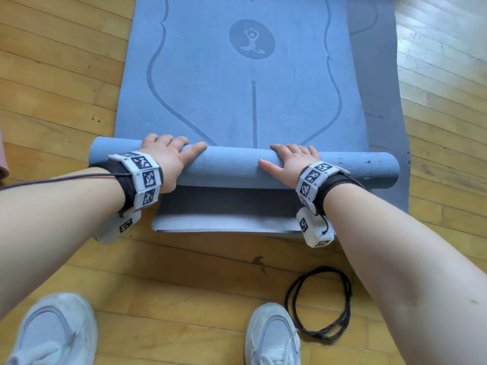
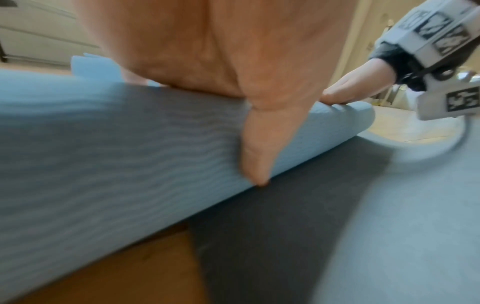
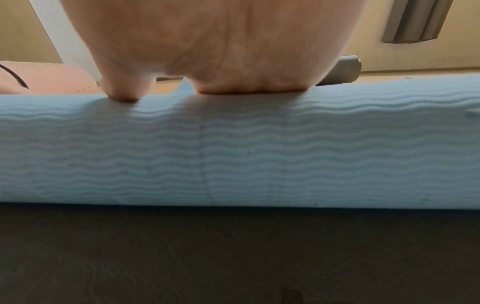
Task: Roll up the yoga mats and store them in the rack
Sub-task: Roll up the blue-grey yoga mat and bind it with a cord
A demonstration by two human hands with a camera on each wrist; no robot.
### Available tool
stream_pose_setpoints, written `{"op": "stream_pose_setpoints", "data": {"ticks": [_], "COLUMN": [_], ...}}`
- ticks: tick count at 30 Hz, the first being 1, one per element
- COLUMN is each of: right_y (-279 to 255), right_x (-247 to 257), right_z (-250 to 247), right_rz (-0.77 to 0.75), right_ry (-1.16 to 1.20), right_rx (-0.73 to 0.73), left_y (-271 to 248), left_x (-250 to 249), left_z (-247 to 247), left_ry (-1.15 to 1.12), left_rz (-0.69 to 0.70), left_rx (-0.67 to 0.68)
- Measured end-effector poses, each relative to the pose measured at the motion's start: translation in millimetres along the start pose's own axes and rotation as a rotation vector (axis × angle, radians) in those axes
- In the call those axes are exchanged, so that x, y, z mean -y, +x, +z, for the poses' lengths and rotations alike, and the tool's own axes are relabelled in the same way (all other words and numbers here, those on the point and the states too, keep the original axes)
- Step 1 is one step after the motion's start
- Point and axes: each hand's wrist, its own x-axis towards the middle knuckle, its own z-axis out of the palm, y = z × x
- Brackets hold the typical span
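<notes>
You are at an early stage of the job. The blue yoga mat (image 1: 245, 75) is rolled only at its near end: a short roll (image 1: 232, 164) lies across the mat, and most of the mat is flat on the wooden floor (image 1: 60, 83) in front of it. Under the blue mat you have a grey mat (image 1: 379, 83), which shows along the right side and at the near end (its pale front edge sticks out toward your shoes); this one is not rolled at all.

Your left hand (image 1: 163, 156) lies on top of the roll near its left end, palm down, the fingers bent over the far side and the thumb stretched along the roll. Your right hand (image 1: 292, 159) lies on the roll right of the middle in the same manner. The right wrist view shows the palm and thumb pressing a dent into the ribbed surface. Neither hand closes around the roll; I judge that both push it forward.

What is left: finish rolling the blue mat, roll the grey mat, and carry both to the rack, which I cannot find with certainty in any view.

The count: 2 mats on the floor here, 1 roll started, 2 hands on it, 2 white shoes (image 1: 271, 335), and 1 dark cord loop (image 1: 320, 304) on the floor beside your right shoe. At the left edge a pink thing (image 1: 3, 154) shows, possibly 1 more mat, but I cannot tell.
</notes>
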Motion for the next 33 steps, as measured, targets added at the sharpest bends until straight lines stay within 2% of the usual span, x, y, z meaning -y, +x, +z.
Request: {"op": "stream_pose_setpoints", "data": {"ticks": [8, 17, 20, 23, 27, 33], "right_y": [12, 4, 1, -1, 6, 12], "right_x": [0, 0, -1, -1, -1, 3], "right_z": [-8, 0, 4, 7, -2, -13], "right_rz": [-0.017, 0.019, 0.012, -0.003, 0.015, 0.032], "right_ry": [-0.016, -0.001, -0.016, -0.022, 0.005, -0.008], "right_rx": [0.058, -0.075, -0.085, -0.065, -0.016, -0.002], "left_y": [-6, 13, 14, 5, -5, 6], "left_x": [-29, -18, -17, -24, -32, -25], "left_z": [8, -3, -9, -11, -6, 1], "left_ry": [-0.195, -0.216, -0.264, -0.329, -0.219, -0.141], "left_rz": [-0.05, -0.064, -0.089, -0.099, -0.024, -0.03], "left_rx": [-0.096, -0.075, -0.051, -0.095, -0.132, -0.12]}}
